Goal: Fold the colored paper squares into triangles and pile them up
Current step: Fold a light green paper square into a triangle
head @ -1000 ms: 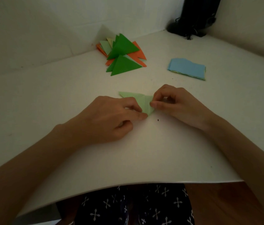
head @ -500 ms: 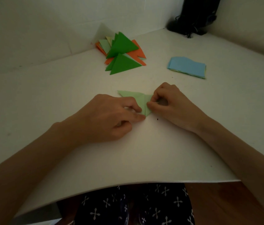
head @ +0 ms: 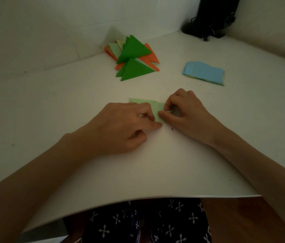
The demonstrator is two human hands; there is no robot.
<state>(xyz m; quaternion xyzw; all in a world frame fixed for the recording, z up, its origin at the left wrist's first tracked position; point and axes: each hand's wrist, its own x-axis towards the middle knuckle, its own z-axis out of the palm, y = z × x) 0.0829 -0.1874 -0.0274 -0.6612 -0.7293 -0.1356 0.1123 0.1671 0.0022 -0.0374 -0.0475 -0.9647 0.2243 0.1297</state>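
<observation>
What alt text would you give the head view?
A person's left hand and right hand pinch a partly folded light green paper on a white table. Farther back lie a pile of green and orange folded triangles and, to its right, a stack of squares with blue on top.

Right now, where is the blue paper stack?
In the head view, the blue stack lies far right on the table, right of the triangle pile and beyond the right hand.

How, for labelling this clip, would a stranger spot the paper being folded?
On the white table, look between the left hand and right hand. The pale green paper lies there, the only sheet held, away from the triangle pile near the wall and the blue-topped stack.
</observation>
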